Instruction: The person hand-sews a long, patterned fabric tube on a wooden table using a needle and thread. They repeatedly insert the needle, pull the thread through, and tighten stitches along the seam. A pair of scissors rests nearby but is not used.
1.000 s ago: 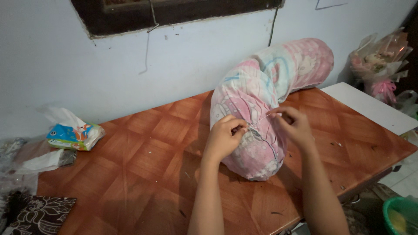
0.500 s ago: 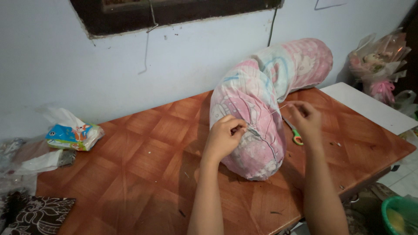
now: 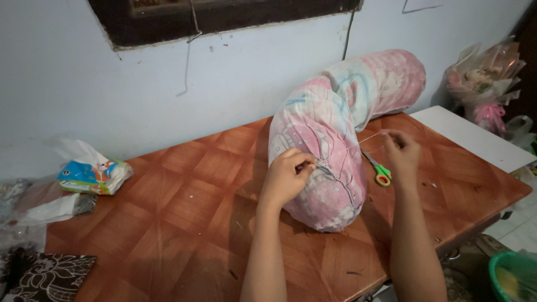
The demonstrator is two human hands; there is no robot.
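Note:
A long pink and pale blue patterned bolster pillow [image 3: 335, 117] lies bent on the reddish wooden table [image 3: 184, 207]. My left hand [image 3: 285, 176] pinches the pillow's fabric at a seam near its front end. My right hand [image 3: 401, 152] is closed on a thin white thread [image 3: 358, 146] that runs taut from the seam out to the right. I cannot make out a needle. Small scissors [image 3: 378, 170] with green and orange handles lie on the table between the pillow and my right hand.
A plastic tissue pack [image 3: 92, 173] and crumpled plastic bags [image 3: 53, 208] sit at the table's left end, a dark patterned cloth [image 3: 47, 277] at the front left. A white surface [image 3: 475, 137], a wrapped bouquet [image 3: 486, 78] and a green basin [image 3: 514, 274] are at the right.
My right hand has drawn away from the seam to the right, pulling the thread out longer. This uncovered the scissors on the table. My left hand has stayed at the seam.

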